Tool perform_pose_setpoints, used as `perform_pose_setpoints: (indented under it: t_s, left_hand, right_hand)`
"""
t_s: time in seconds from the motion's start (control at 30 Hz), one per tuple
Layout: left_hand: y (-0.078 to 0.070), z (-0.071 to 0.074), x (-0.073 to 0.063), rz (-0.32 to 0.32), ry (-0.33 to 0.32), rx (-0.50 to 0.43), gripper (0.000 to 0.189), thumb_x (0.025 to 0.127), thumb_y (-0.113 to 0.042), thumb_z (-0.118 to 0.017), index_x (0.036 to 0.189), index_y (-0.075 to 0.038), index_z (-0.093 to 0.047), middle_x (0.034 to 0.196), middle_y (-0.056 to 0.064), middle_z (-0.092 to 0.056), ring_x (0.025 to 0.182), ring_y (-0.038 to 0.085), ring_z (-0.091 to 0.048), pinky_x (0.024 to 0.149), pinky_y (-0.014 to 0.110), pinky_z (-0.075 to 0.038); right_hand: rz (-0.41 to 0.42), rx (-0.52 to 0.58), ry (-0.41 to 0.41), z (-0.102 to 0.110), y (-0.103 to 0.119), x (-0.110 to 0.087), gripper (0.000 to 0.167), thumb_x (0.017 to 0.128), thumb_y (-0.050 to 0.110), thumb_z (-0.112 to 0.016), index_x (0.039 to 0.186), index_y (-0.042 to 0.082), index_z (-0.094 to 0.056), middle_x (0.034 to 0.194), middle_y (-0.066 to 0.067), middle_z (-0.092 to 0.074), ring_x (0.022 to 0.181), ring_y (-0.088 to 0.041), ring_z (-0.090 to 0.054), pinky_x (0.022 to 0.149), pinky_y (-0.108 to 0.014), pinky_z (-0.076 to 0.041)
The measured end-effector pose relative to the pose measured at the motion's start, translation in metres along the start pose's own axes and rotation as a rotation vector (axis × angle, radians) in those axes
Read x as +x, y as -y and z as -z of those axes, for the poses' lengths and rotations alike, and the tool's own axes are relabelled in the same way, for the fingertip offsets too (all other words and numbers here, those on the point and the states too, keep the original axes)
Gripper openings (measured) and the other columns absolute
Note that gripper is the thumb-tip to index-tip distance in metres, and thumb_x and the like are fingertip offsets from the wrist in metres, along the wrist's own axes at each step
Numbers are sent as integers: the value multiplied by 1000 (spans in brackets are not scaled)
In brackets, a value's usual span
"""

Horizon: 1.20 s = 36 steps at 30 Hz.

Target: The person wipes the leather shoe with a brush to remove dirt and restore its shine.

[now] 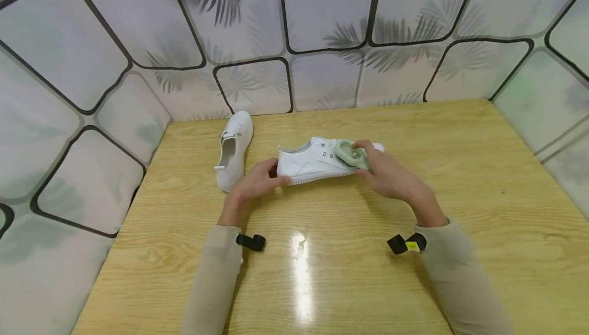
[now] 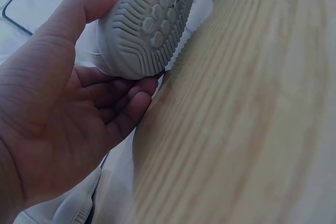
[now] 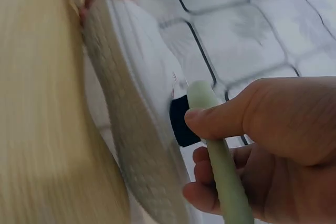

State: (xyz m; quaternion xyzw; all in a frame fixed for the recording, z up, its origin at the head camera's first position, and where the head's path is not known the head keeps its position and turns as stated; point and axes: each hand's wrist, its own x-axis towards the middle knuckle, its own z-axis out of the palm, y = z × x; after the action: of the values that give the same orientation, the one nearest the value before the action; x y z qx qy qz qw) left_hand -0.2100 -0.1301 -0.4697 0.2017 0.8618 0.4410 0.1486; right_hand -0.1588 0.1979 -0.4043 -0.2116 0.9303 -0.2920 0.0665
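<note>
A white lace-up shoe (image 1: 301, 165) is held tilted over the table, toe to the right; its ridged, studded sole (image 2: 157, 19) shows in the left wrist view. My left hand (image 1: 257, 180) grips the heel, thumb on the sole edge and fingers around the back. In my right hand (image 1: 391, 174) is a pale green brush (image 1: 350, 155), pinched between thumb and fingers. Its dark bristles (image 3: 182, 121) lie against the shoe's upper near the laces in the right wrist view. The brush hides part of the forefoot.
The matching white shoe (image 1: 239, 151) stands on the wooden table (image 1: 460, 171) beyond my left hand, toe pointing away. A patterned wall covering (image 1: 322, 79) borders the table's back and sides. Small black cameras (image 1: 251, 242) sit at both wrists.
</note>
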Motion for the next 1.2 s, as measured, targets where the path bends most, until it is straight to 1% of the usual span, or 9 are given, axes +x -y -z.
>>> perform_pose_setpoints:
  t_s: [0.1,0.2,0.33,0.43,0.57,0.8,1.03,1.1,1.2]
  left_hand:
    - [1,0,-1,-2,5,1,37,92,-29,-69,120,-8,-59,104,6,-62,93,19,-55,83,35,-46]
    - [1,-1,-1,-1,14,-6,36,92,-29,-69,120,-7,-59,103,7,-62,93,20,-55,82,35,-46]
    - [2,-1,0,1,15,-8,37,92,-30,-68,120,-7,-59,103,6,-62,93,19,-55,81,34,-47]
    - [2,-1,1,-3,19,-6,37,92,-30,-67,121,-8,-59,104,6,-63,93,19,-56,82,33,-47]
    - [2,-1,1,-5,20,-11,38,92,-30,-67,122,-7,-59,106,6,-63,94,19,-56,83,34,-47]
    - [3,-1,2,0,17,-27,39,92,-29,-67,123,-7,-58,106,6,-63,95,19,-56,84,35,-47]
    - [2,-1,3,3,24,-38,42,92,-31,-67,126,-8,-57,112,6,-63,100,19,-56,89,35,-46]
    - [2,-1,3,10,23,-43,42,92,-30,-68,126,-7,-57,113,6,-63,101,19,-55,90,35,-45]
    - [2,-1,2,9,18,-35,42,92,-29,-69,126,-7,-57,112,6,-63,100,19,-56,89,35,-45]
  right_hand:
    - [69,-10,13,-13,14,3,53,99,4,-54,146,6,-30,126,-28,-54,97,-31,-59,86,-49,-49]
    - [130,-18,21,-20,21,4,50,97,0,-55,144,8,-36,120,-24,-58,88,-26,-58,79,-44,-50]
    - [133,36,56,-18,20,4,50,98,-1,-49,145,5,-33,120,-21,-57,77,-20,-52,76,-39,-48]
    - [44,104,66,-14,15,3,53,99,3,-43,148,8,-24,90,-12,-57,59,-15,-43,59,-32,-45]
    - [-30,158,89,-15,14,3,57,99,8,-44,149,15,-19,60,2,-35,46,-11,-33,44,-27,-36]
    - [84,208,210,-27,22,9,54,100,9,-46,148,13,-21,61,7,-32,48,-7,-30,48,-26,-36]
    - [22,205,89,-14,4,5,56,97,6,-48,145,15,-22,60,4,-29,48,-10,-27,47,-26,-31]
    - [42,205,95,-17,5,6,55,97,6,-49,145,14,-23,71,-1,-43,52,-10,-32,53,-27,-36]
    - [86,205,160,-29,16,11,54,98,8,-48,145,14,-24,76,-3,-46,53,-9,-33,55,-28,-38]
